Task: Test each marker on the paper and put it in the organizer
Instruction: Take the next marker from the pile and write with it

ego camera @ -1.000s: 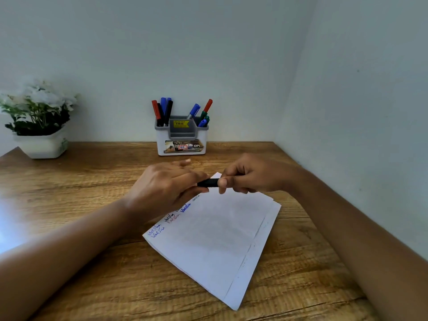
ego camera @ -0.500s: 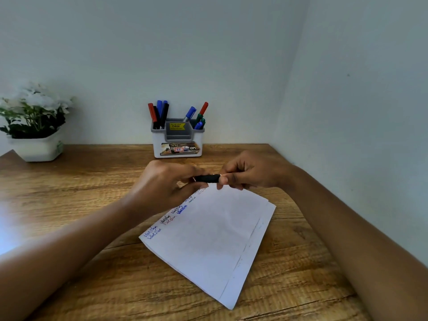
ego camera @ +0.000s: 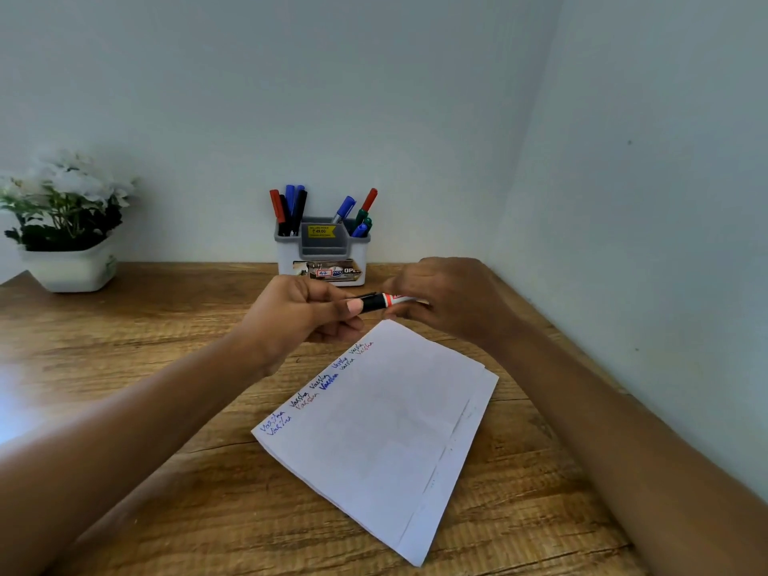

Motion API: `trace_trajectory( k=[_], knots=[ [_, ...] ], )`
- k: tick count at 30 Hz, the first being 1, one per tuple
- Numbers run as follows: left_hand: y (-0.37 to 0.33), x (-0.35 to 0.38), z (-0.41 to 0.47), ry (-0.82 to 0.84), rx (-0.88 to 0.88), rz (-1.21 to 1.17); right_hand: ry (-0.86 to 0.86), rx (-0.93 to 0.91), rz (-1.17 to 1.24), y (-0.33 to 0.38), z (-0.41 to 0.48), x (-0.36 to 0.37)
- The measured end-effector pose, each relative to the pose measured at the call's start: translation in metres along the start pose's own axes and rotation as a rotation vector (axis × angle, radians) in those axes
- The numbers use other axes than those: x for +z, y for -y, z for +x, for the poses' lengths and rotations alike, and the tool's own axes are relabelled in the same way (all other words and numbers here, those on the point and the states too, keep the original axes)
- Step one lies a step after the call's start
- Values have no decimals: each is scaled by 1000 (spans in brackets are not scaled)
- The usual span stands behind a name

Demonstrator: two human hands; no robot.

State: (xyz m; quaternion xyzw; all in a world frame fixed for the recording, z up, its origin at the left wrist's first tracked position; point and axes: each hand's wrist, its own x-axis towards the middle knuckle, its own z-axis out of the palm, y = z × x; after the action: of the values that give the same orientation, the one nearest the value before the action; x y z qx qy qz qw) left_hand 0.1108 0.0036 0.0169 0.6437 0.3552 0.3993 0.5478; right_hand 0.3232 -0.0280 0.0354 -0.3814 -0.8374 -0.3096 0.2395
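A black marker (ego camera: 379, 301) with a red and white label is held level above the far corner of the white paper (ego camera: 386, 426). My left hand (ego camera: 303, 313) grips its black cap end; my right hand (ego camera: 444, 301) grips the barrel. The paper lies slanted on the wooden desk and carries several small scribbled words in blue, black and red along its left edge. The white and grey organizer (ego camera: 322, 251) stands against the back wall behind my hands, with several red, blue, black and green markers upright in its side pockets.
A white pot with white flowers (ego camera: 66, 226) sits at the back left of the desk (ego camera: 124, 347). A wall runs along the desk's right edge, close to my right forearm.
Both hands have lifted slightly toward the organizer with the marker. More of the marker shows between them now, with its red and white label in sight.
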Motion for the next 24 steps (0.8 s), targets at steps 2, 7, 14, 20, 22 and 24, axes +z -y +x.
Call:
trace_trajectory(
  k=[2,7,14,20,22,24],
  knots=[
    [0,1,0,25,-8,25,53,-6,11,3,4,3],
    [3,-69,5,-290,-14,3,-15,596,312,-46,-32,-31],
    [6,-56,12,-107,-90,-19,239,614,461,-18,-5,-13],
    [14,-41,5,-27,-198,-148,352,757,776,2,-9,-18],
    [17,-39,4,-25,-162,-123,297,844,1127,6,-8,-16],
    [17,-36,2,-37,-84,-36,160,922,1472,8,-7,-14]
  ],
)
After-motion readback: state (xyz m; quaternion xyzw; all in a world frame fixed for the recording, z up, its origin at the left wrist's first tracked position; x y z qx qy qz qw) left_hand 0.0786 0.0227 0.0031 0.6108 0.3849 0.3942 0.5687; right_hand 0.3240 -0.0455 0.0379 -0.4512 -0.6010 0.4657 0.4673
